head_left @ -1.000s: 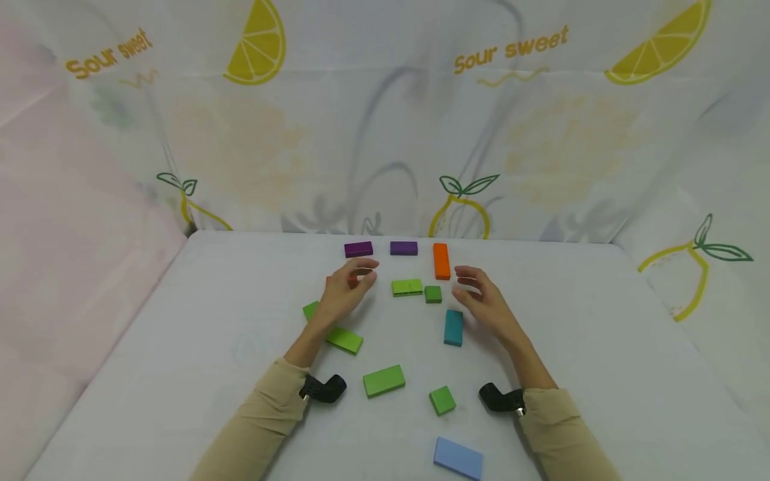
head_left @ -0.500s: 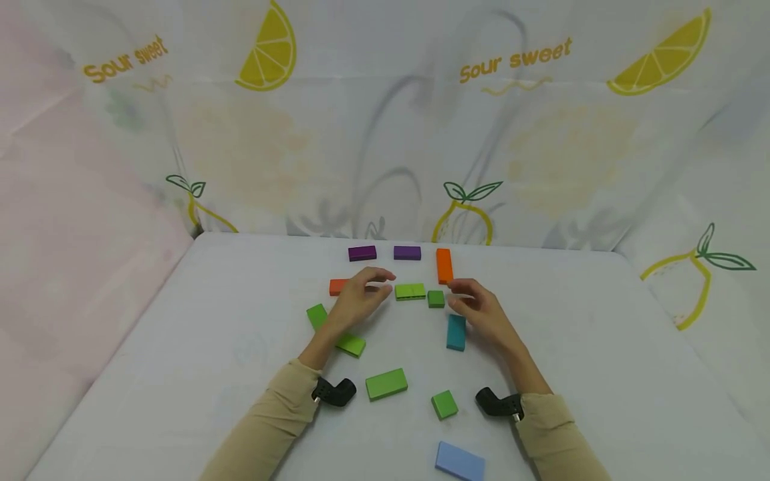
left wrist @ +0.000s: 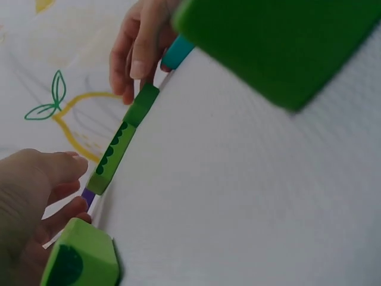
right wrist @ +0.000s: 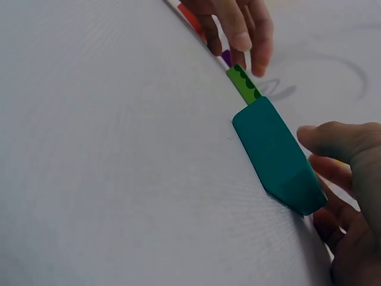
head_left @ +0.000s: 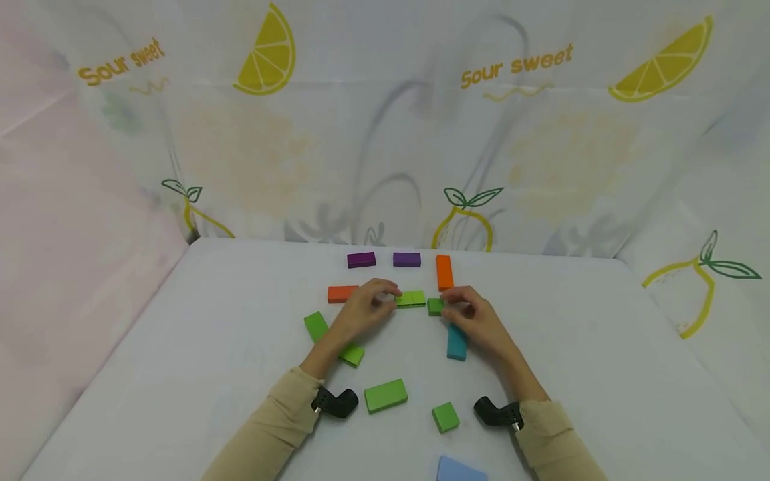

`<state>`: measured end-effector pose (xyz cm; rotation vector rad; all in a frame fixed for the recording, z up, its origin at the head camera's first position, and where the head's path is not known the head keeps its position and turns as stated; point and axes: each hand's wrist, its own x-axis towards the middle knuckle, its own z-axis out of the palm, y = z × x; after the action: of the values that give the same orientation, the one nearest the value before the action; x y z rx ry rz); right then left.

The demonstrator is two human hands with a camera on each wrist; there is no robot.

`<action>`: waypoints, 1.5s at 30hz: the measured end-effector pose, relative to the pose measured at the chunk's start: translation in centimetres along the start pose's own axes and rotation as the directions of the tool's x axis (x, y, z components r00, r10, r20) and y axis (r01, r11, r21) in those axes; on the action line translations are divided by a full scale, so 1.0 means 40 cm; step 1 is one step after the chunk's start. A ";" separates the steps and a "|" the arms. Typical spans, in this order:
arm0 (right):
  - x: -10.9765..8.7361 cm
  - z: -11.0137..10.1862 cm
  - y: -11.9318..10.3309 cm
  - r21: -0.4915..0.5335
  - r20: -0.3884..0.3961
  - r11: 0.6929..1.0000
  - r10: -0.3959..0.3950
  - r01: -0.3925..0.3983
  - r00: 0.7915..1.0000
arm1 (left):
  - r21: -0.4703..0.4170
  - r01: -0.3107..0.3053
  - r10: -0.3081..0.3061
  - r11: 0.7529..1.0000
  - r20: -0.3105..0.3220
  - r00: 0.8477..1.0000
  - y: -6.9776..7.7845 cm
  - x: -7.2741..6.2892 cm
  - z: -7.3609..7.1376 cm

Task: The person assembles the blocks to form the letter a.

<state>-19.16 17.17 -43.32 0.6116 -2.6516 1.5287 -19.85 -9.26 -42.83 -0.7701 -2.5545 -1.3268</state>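
Observation:
Near the middle of the table, a flat lime-green block (head_left: 412,299) lies end to end with a small green block (head_left: 435,306), a narrow gap between them. My left hand (head_left: 361,310) is at the lime block's left end, thumb and fingers apart around it. On the other side, my right hand (head_left: 481,321) has its loosely bent fingertips right at the small green block. Below that hand a teal block (head_left: 456,344) lies partly covered. In the left wrist view, dark scallops mark the lime block's side (left wrist: 110,155), and the fingers of both hands look spread.
Two purple blocks (head_left: 407,259) and an orange block (head_left: 444,272) lie behind. A red-orange block (head_left: 341,294) and green blocks (head_left: 315,325) sit by my left forearm. Nearer are a green block (head_left: 386,396), a green square (head_left: 446,417) and a light blue block (head_left: 458,470).
Both hands have moved inward: the left one rightward to the lime block's end, the right one leftward to the small green block. The red-orange block has come more into view.

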 end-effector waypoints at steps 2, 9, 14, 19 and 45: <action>-0.003 0.004 0.002 -0.026 -0.003 1.000 -0.005 0.005 1.000 | 0.044 -0.004 0.003 0.999 0.022 1.000 0.003 -0.003 0.004; -0.006 0.008 -0.005 -0.060 -0.002 0.998 -0.020 0.020 1.000 | 0.175 0.023 -0.036 0.984 0.069 0.997 0.014 -0.007 0.010; 0.000 0.011 -0.006 -0.053 -0.009 0.998 -0.024 0.024 1.000 | 0.229 0.028 -0.040 0.973 0.049 0.998 0.020 -0.004 0.009; 0.003 0.013 -0.010 -0.062 -0.017 0.998 0.005 -0.006 1.000 | 0.277 0.022 -0.031 0.960 0.027 0.999 0.022 0.002 0.011; -0.018 0.008 -0.116 -0.054 -0.019 0.997 0.052 -0.053 0.998 | 0.302 0.015 -0.012 0.953 -0.013 1.000 0.021 -0.005 0.019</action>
<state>-16.85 15.06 -39.80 0.5272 -2.7067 1.4619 -19.18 -8.34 -42.74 -0.6832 -2.6681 -0.9058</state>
